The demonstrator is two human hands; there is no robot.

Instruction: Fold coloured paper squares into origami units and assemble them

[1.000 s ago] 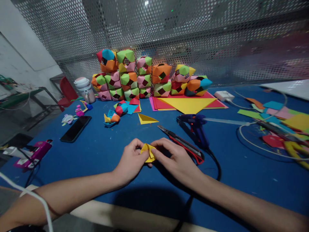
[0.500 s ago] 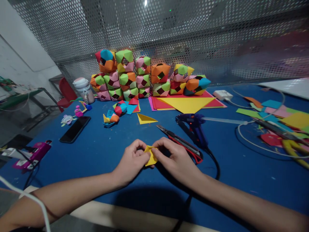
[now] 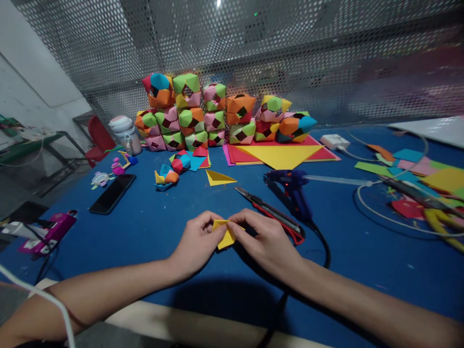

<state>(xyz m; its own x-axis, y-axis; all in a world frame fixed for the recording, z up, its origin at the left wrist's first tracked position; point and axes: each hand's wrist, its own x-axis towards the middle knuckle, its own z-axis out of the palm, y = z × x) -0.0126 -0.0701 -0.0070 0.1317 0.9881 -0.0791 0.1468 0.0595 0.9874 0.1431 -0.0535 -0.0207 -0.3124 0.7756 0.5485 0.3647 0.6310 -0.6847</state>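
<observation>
A small folded piece of yellow paper [image 3: 226, 239] is pinched between my two hands, low over the blue table [image 3: 152, 241]. My left hand [image 3: 197, 244] grips its left side, thumb on the near face. On the right side, my right hand [image 3: 261, 237] pinches its upper edge; part of the paper is hidden behind the fingers. Beyond the hands lies a yellow folded paper triangle [image 3: 219, 178]. A red and black utility knife [image 3: 271, 212] rests just past my right hand, beside a blue glue gun [image 3: 295, 191] with a glue stick in its back.
Folded paper balls [image 3: 191, 121] are stacked at the back before a perforated metal screen [image 3: 232, 43]. Coloured sheets [image 3: 286, 153] lie there too. Left are a phone [image 3: 113, 194] and a purple power strip [image 3: 54, 232]; right, paper scraps [image 3: 416, 169], yellow-handled scissors [image 3: 440, 224] and a cable.
The yellow paper has shifted slightly in my fingers, and more of its top edge shows. My right fingertips have moved a little along that edge. The table items stay put.
</observation>
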